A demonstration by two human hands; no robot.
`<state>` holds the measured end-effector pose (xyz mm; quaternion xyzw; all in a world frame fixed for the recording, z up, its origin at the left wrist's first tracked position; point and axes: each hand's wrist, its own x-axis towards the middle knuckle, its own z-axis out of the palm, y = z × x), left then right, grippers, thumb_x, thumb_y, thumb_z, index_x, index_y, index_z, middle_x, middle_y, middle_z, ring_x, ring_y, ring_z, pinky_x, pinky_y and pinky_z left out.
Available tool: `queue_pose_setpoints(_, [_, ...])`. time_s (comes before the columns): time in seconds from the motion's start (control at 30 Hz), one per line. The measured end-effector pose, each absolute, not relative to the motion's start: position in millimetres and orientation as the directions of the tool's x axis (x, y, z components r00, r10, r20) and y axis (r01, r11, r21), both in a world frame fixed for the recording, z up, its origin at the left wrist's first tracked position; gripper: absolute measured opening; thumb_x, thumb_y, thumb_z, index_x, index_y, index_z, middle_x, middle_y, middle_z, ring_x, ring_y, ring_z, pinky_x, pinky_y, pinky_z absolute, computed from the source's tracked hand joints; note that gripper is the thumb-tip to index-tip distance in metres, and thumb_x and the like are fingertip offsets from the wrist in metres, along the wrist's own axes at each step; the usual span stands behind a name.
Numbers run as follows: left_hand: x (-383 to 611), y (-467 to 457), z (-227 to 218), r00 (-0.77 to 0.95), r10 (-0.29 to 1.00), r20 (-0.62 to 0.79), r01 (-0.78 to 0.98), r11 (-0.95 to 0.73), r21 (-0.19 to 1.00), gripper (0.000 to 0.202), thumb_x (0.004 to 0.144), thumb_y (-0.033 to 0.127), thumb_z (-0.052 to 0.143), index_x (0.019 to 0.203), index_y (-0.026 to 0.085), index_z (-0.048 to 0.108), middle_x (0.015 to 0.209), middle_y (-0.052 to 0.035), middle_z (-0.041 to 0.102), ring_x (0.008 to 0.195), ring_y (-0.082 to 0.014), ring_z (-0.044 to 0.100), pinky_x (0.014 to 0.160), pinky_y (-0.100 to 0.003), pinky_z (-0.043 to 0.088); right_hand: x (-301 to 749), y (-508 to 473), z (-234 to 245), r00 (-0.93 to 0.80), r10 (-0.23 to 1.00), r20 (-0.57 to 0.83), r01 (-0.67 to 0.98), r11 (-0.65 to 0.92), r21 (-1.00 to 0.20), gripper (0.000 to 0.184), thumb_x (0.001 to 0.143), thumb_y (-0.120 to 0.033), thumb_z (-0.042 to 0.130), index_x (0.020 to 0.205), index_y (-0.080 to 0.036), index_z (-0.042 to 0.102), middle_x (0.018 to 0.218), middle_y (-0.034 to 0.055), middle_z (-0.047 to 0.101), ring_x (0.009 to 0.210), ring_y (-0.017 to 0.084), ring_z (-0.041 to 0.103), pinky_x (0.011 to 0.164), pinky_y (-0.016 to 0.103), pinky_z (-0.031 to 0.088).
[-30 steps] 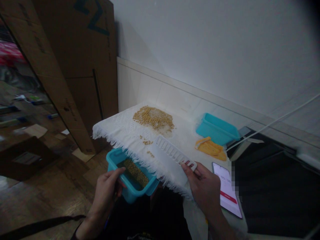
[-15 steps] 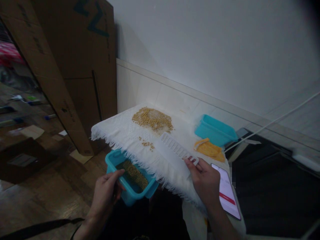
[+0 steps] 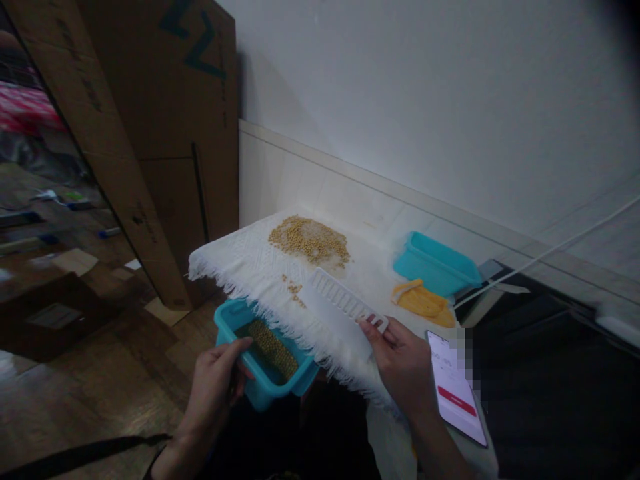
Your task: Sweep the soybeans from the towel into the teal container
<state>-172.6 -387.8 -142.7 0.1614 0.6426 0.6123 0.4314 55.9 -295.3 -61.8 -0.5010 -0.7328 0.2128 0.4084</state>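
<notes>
My left hand (image 3: 217, 370) grips the near left rim of a turquoise plastic bin (image 3: 265, 397), held just below the table's fringed edge. Soybeans (image 3: 273, 348) lie inside that bin. In my right hand (image 3: 400, 360) is a white slotted plastic divider (image 3: 340, 313), pinched at its right end and slanting over the cloth. Its far left end is beside a few loose soybeans (image 3: 294, 290) near the cloth's edge. A larger pile of soybeans (image 3: 310, 240) is spread farther back on the white tablecloth (image 3: 240, 257).
A second turquoise bin (image 3: 435, 263) stands at the back right, with a folded yellow cloth (image 3: 420, 303) before it. A phone (image 3: 455, 390) with a lit screen lies at the right edge. A tall cardboard box (image 3: 175, 133) stands left; a white cable (image 3: 550, 250) crosses at right.
My right hand has moved the white divider a little left, towards the loose soybeans, which have shifted slightly nearer the cloth's edge. My left hand keeps its hold on the bin.
</notes>
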Motion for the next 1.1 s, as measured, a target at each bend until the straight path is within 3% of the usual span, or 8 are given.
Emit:
queue_pose_setpoints(0.27, [-176.0, -390.5, -145.2, -0.59, 0.735, -0.334, -0.303, 0.182, 0.936, 0.046, 0.072, 0.048, 0.062, 0.038, 0.018, 0.054, 0.022, 0.0045, 0.041, 0.021, -0.0073, 0.031, 0.027, -0.019, 0.021, 51.9, -296.3, -58.3, -0.174, 0.901, 0.398, 0.615, 0.415, -0.67, 0.031, 0.084, -0.042, 0.056, 0.085, -0.015, 0.071, 0.075, 0.0043, 0.074, 0.066, 0.018, 0.069, 0.052, 0.02, 0.048])
queue_pose_setpoints(0.5, [-177.9, -390.9, -140.2, -0.597, 0.73, -0.333, -0.292, 0.189, 0.937, 0.048, 0.073, 0.047, 0.06, 0.037, 0.018, 0.055, 0.022, 0.0042, 0.04, 0.021, -0.0069, 0.031, 0.027, -0.019, 0.02, 57.9, -304.9, -61.2, -0.145, 0.915, 0.377, 0.611, 0.382, -0.693, 0.03, 0.082, -0.042, 0.059, 0.086, -0.016, 0.071, 0.079, 0.005, 0.075, 0.072, 0.021, 0.07, 0.056, 0.022, 0.051])
queue_pose_setpoints(1.1, [-180.2, -390.5, -143.4, -0.6, 0.728, -0.332, -0.314, 0.168, 0.934, 0.045, 0.073, 0.047, 0.062, 0.038, 0.018, 0.055, 0.022, 0.0045, 0.04, 0.021, -0.0079, 0.031, 0.026, -0.02, 0.02, 37.6, -317.5, -63.8, -0.207, 0.904, 0.374, 0.54, 0.424, -0.727, 0.029, 0.084, -0.041, 0.059, 0.089, -0.015, 0.072, 0.07, 0.0047, 0.073, 0.061, 0.018, 0.068, 0.052, 0.022, 0.05])
